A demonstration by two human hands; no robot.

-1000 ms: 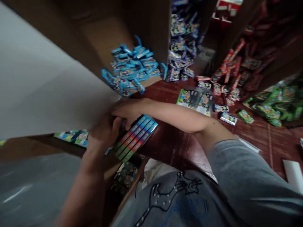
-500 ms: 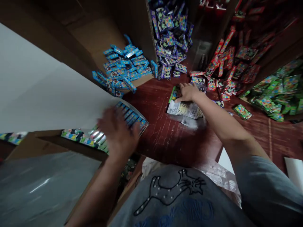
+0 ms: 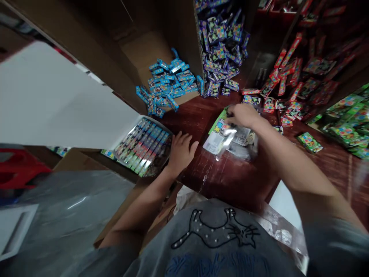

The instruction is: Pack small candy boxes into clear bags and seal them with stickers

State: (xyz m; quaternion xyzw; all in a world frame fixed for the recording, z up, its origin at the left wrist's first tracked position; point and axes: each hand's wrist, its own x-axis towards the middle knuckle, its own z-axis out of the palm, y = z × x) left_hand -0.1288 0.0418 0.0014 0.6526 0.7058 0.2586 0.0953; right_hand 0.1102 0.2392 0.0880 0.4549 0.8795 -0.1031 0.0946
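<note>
Pinching clear plastic bags [image 3: 220,138] with printed cards in the curled right hand [image 3: 245,114], near the middle of a dark red table [image 3: 221,177]. Hiding the fingertips of that hand partly among the bags; losing some print under glare and the far corner beneath the wrist. Holding the left hand [image 3: 182,152] open, fingers spread, just beside striped rows of small packs [image 3: 141,148]; leaving contact with the table unclear. Darkening in shadow at the end of the rows nearest the left wrist. Spreading a white board [image 3: 66,100] from the upper left of the rows, running out of view at the left.

Heaping blue packs [image 3: 170,84] loosely against dim cardboard [image 3: 184,38]. Running purple packs [image 3: 221,57] off at the top; fading red packs [image 3: 284,77] into gloom; cutting green packs [image 3: 348,127] off at the right. Cutting off also a red plastic item [image 3: 23,165] at the left, hard to identify. Blurring the blue lettering on the grey shirt [image 3: 213,231].

Edges and room: showing bare table between the left hand and the bags, and onward to the blue packs. Bringing the near table edge close to the shirt. Passing the right forearm over a white sheet [image 3: 285,207], hiding part of it. Setting a single green pack [image 3: 309,142] apart beyond that forearm, with open tabletop alongside.
</note>
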